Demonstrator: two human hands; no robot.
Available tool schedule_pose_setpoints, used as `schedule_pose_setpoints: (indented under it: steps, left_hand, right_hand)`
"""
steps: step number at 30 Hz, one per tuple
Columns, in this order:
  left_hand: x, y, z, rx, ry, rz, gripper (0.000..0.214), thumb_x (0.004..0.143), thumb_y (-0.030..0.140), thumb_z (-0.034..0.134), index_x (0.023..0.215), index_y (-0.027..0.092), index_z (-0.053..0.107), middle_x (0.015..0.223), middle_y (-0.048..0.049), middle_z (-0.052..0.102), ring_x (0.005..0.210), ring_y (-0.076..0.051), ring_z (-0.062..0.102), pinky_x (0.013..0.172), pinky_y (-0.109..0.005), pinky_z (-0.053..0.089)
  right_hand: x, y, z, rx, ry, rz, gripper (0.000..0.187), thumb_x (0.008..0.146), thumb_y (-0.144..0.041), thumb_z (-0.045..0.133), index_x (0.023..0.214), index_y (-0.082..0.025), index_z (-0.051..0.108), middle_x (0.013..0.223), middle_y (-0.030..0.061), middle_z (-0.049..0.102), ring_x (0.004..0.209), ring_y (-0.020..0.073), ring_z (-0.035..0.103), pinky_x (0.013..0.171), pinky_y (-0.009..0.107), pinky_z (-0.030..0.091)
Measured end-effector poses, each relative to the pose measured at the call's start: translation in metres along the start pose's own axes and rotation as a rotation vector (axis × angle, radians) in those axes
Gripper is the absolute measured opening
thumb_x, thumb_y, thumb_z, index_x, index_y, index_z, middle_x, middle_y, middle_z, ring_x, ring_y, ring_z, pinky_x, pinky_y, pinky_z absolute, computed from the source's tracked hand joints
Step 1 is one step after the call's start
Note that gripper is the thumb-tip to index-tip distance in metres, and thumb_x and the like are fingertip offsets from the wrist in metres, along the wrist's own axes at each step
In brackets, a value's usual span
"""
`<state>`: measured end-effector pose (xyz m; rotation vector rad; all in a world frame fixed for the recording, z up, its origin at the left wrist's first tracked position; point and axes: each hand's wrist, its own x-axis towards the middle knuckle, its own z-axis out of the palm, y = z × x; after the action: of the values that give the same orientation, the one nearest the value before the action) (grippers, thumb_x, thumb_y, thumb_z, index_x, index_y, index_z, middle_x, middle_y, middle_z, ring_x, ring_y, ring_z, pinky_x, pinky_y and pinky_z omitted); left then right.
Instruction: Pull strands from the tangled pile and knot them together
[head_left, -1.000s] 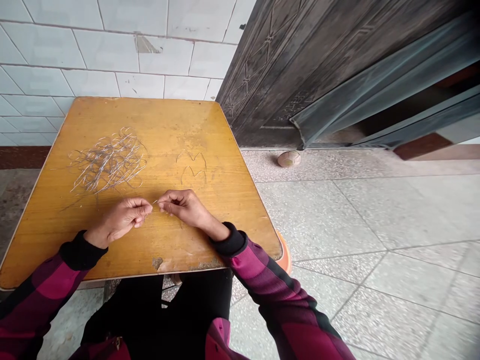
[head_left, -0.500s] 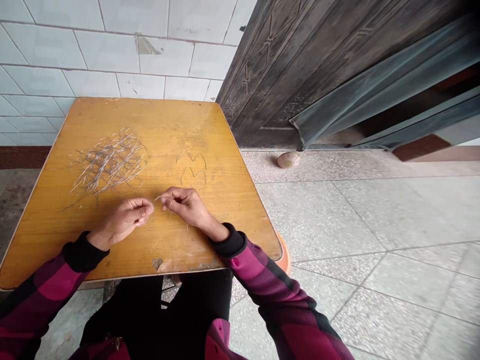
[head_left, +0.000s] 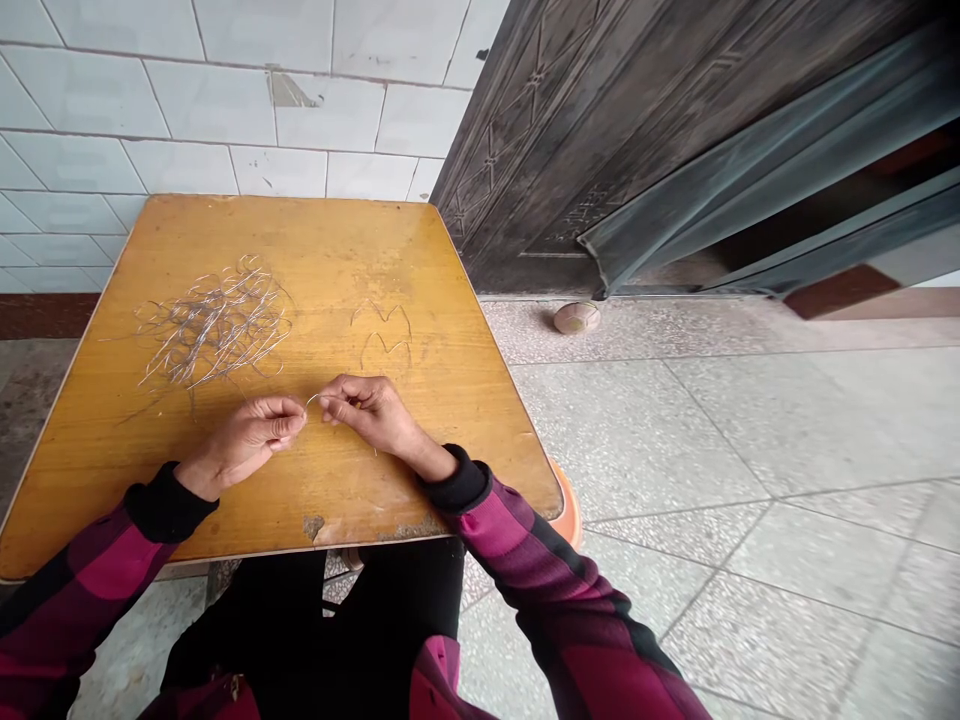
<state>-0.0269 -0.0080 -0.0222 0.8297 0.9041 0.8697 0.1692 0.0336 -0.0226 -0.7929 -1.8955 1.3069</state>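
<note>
Between my two hands a thin wire (head_left: pixel 312 399) arches in a short curve. My left hand (head_left: pixel 259 432) pinches one side of it between thumb and fingers. On the other side my right hand (head_left: pixel 370 411) is closed on the same wire, and a fine end pokes out below that palm. A tangled heap of loose thin wires (head_left: pixel 217 325) lies on the table beyond my left hand. Past my right hand rest two bent wire pieces, an upper one (head_left: pixel 382 315) and a lower one (head_left: pixel 386 348), each with a V-shaped dip in its middle.
The yellow wooden table (head_left: pixel 315 240) has a chipped front edge and stands against a white tiled wall (head_left: pixel 300 115). Part of an orange stool (head_left: pixel 568 510) shows by its right corner. A roundish object (head_left: pixel 577 318) sits on the floor near a dark door (head_left: pixel 540 150) with a hanging curtain (head_left: pixel 675 220).
Both hands keep their hold on the wire with hardly any movement. The whole view has shifted very slightly.
</note>
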Motion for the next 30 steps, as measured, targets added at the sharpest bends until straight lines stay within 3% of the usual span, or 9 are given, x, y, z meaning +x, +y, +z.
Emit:
schedule_pose_setpoints:
  steps: [4, 8, 13, 17, 20, 23, 26, 30]
  left_hand:
    - [0.0, 0.001, -0.002, 0.051, -0.022, 0.031, 0.03, 0.062, 0.036, 0.079, 0.062, 0.014, 0.058, 0.057, 0.0046, 0.043, 0.048, -0.005, 0.031, 0.046, -0.021, 0.022]
    - [-0.004, 0.008, -0.004, 0.246, -0.055, 0.026, 0.028, 0.068, 0.036, 0.074, 0.061, 0.014, 0.057, 0.055, 0.0042, 0.043, 0.05, -0.006, 0.034, 0.049, -0.022, 0.027]
    - [-0.006, 0.014, -0.007, 0.441, 0.008, 0.113, 0.022, 0.078, 0.037, 0.064, 0.083, 0.016, 0.066, 0.066, 0.0011, 0.055, 0.057, -0.009, 0.041, 0.055, -0.023, 0.032]
    - [-0.005, 0.012, -0.004, 0.58, 0.081, 0.166, 0.023, 0.079, 0.034, 0.061, 0.066, 0.016, 0.062, 0.059, 0.0019, 0.053, 0.054, -0.009, 0.041, 0.053, -0.023, 0.031]
    - [-0.004, 0.011, -0.004, 0.543, 0.184, 0.193, 0.021, 0.079, 0.032, 0.06, 0.065, 0.016, 0.061, 0.056, 0.0031, 0.05, 0.051, -0.008, 0.04, 0.051, -0.023, 0.03]
    - [-0.002, 0.01, -0.006, 0.465, 0.275, 0.226, 0.019, 0.078, 0.032, 0.061, 0.067, 0.016, 0.06, 0.058, 0.003, 0.051, 0.049, -0.007, 0.038, 0.048, -0.022, 0.029]
    - [-0.001, 0.008, -0.008, 0.428, 0.29, 0.237, 0.019, 0.077, 0.032, 0.061, 0.068, 0.016, 0.06, 0.062, 0.0018, 0.054, 0.048, -0.007, 0.038, 0.046, -0.022, 0.029]
    - [-0.002, 0.009, -0.005, 0.432, 0.286, 0.234, 0.019, 0.078, 0.032, 0.061, 0.068, 0.016, 0.059, 0.06, 0.0026, 0.053, 0.046, -0.006, 0.038, 0.044, -0.021, 0.029]
  right_hand:
    - [0.0, -0.002, -0.001, -0.016, 0.016, -0.011, 0.026, 0.09, -0.036, 0.055, 0.079, -0.014, 0.063, 0.07, 0.0013, 0.063, 0.06, 0.0092, 0.057, 0.058, 0.022, 0.045]
    - [0.0, -0.001, -0.004, 0.0, 0.046, 0.006, 0.024, 0.09, -0.035, 0.055, 0.082, -0.014, 0.063, 0.067, 0.0002, 0.062, 0.059, 0.0089, 0.057, 0.06, 0.022, 0.046]
    - [0.0, 0.002, 0.001, 0.095, -0.08, 0.044, 0.028, 0.088, -0.04, 0.059, 0.083, -0.013, 0.065, 0.071, 0.0018, 0.064, 0.062, 0.0095, 0.059, 0.062, 0.023, 0.048]
    - [0.0, 0.005, 0.002, 0.136, -0.107, 0.075, 0.029, 0.082, -0.04, 0.067, 0.093, -0.013, 0.066, 0.071, 0.0009, 0.064, 0.058, 0.008, 0.056, 0.058, 0.022, 0.047]
    - [0.0, 0.006, -0.006, 0.184, -0.071, 0.15, 0.037, 0.075, -0.041, 0.073, 0.097, -0.013, 0.064, 0.071, 0.0005, 0.064, 0.058, 0.0082, 0.056, 0.056, 0.022, 0.047]
    - [0.0, 0.004, -0.016, 0.223, -0.077, 0.222, 0.036, 0.075, -0.046, 0.071, 0.088, -0.012, 0.065, 0.07, 0.0011, 0.063, 0.059, 0.0085, 0.057, 0.056, 0.022, 0.047]
    - [0.001, 0.002, -0.021, 0.2, -0.063, 0.226, 0.037, 0.081, -0.05, 0.064, 0.08, -0.013, 0.066, 0.07, 0.0019, 0.064, 0.061, 0.0085, 0.056, 0.06, 0.023, 0.047]
    - [0.002, 0.002, -0.021, -0.001, 0.015, 0.164, 0.032, 0.083, -0.044, 0.062, 0.075, -0.013, 0.068, 0.07, 0.0013, 0.065, 0.063, 0.0091, 0.055, 0.063, 0.024, 0.044]
